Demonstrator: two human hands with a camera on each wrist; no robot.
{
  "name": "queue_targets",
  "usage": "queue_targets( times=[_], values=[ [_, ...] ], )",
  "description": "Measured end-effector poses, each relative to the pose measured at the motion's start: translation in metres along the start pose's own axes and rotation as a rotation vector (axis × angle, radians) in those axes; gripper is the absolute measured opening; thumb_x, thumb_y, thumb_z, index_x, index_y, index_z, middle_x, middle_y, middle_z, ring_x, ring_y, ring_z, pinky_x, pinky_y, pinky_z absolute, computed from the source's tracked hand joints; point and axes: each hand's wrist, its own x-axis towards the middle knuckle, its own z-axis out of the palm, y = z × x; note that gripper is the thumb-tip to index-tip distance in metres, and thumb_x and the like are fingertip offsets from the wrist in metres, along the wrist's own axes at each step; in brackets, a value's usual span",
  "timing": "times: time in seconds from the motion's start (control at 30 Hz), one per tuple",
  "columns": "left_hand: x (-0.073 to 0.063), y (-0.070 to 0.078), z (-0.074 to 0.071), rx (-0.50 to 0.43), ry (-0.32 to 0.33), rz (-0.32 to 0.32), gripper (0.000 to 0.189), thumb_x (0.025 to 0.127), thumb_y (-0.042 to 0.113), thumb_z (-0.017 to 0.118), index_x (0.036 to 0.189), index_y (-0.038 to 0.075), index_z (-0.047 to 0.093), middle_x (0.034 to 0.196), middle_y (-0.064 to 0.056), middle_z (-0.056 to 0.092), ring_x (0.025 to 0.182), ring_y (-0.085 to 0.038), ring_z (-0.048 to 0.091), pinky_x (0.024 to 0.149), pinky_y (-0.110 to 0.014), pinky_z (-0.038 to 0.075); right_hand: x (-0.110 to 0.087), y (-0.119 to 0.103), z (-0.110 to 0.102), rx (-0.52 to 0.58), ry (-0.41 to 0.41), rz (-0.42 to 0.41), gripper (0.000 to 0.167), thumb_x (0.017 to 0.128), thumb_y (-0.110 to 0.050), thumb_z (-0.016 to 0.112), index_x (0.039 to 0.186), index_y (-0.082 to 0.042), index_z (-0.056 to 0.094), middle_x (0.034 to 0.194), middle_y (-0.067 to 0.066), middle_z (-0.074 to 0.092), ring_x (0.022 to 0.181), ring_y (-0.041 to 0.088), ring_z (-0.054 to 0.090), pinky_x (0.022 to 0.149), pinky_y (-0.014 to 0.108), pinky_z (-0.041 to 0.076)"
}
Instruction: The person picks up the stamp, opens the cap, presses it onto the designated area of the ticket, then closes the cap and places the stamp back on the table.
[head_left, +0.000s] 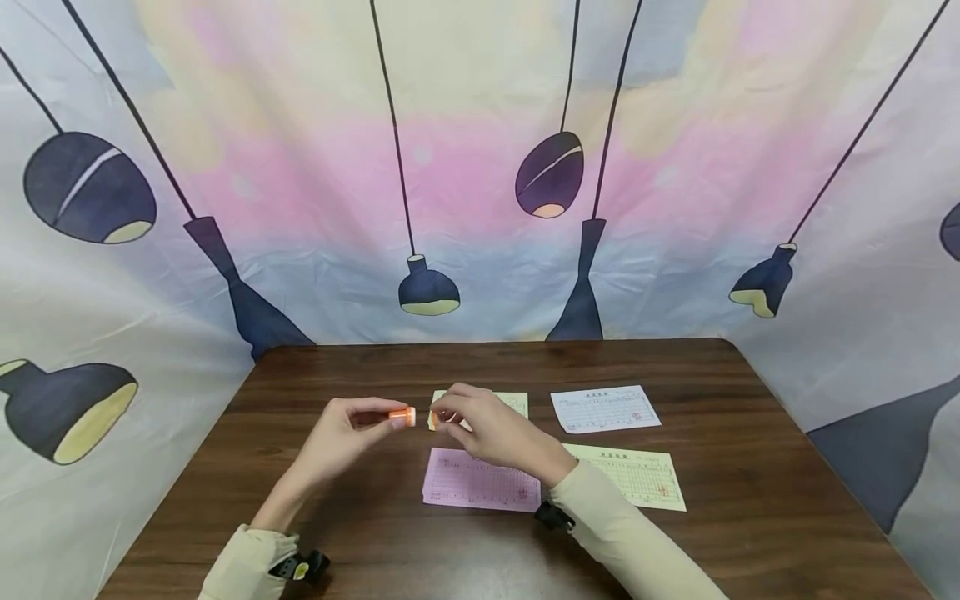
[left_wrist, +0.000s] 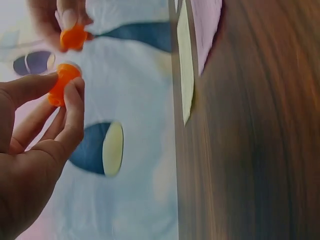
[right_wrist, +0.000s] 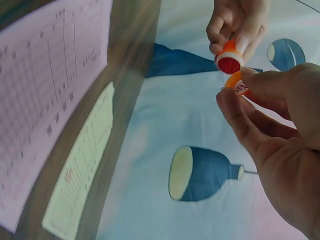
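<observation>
My left hand [head_left: 347, 435] pinches a small orange stamp [head_left: 403, 416] between thumb and fingers, above the table. Its white-rimmed end has a round red face, seen in the right wrist view, and points toward my other hand. Just across a small gap, my right hand [head_left: 491, 427] holds an orange cap [right_wrist: 239, 84] with fingertips and thumb. A red mark shows on the cap's pale round face. Below the right hand lie a pink form slip [head_left: 480, 483] and a yellow slip [head_left: 513, 402], each partly covered by the hand in the head view.
On the brown wooden table [head_left: 360, 533], a white form slip [head_left: 606, 410] lies at the back right. Nearer stands another yellow slip [head_left: 637, 477], partly behind the right forearm; both bear red marks. A curtain [head_left: 480, 167] printed with lamps hangs behind the table.
</observation>
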Motion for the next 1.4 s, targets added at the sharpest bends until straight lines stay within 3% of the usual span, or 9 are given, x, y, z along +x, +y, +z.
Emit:
queue_targets(
  times=[0.27,0.6,0.87,1.4],
  values=[
    [0.000,0.020,0.021,-0.153,0.019,0.082,0.026,0.092,0.011,0.082,0.116,0.001,0.078,0.115,-0.018,0.078,0.094,-0.008,0.077,0.083,-0.025,0.063,-0.018,0.006,-0.020,0.099,0.128,-0.035,0.018,0.099,-0.007,0.073,0.117,-0.005,0.071,0.110,0.006,0.071,0.097,0.015,0.075,0.086,0.022,0.061],
    [-0.001,0.032,0.041,-0.240,-0.025,0.127,0.024,0.091,0.008,0.082,0.113,0.001,0.079,0.113,-0.019,0.078,0.096,-0.012,0.078,0.085,-0.028,0.064,-0.040,0.008,-0.022,0.191,0.265,-0.087,0.025,0.094,-0.005,0.078,0.119,-0.005,0.074,0.111,0.008,0.074,0.096,0.016,0.077,0.086,0.019,0.061],
    [-0.004,0.030,0.049,-0.283,-0.032,0.131,0.024,0.090,0.005,0.082,0.112,-0.003,0.078,0.111,-0.006,0.080,0.099,-0.009,0.077,0.087,-0.028,0.063,-0.047,0.007,-0.022,0.253,0.274,-0.089,0.025,0.093,-0.002,0.079,0.117,-0.004,0.074,0.109,0.009,0.076,0.095,0.017,0.078,0.083,0.025,0.063],
    [-0.004,0.034,0.053,-0.292,-0.062,0.150,0.023,0.090,0.003,0.082,0.112,-0.002,0.078,0.115,-0.023,0.077,0.100,-0.009,0.077,0.089,-0.028,0.062,-0.047,0.005,-0.017,0.307,0.264,-0.095,0.022,0.093,-0.002,0.078,0.115,-0.005,0.074,0.108,0.007,0.077,0.097,0.013,0.078,0.085,0.021,0.062]
  ],
)
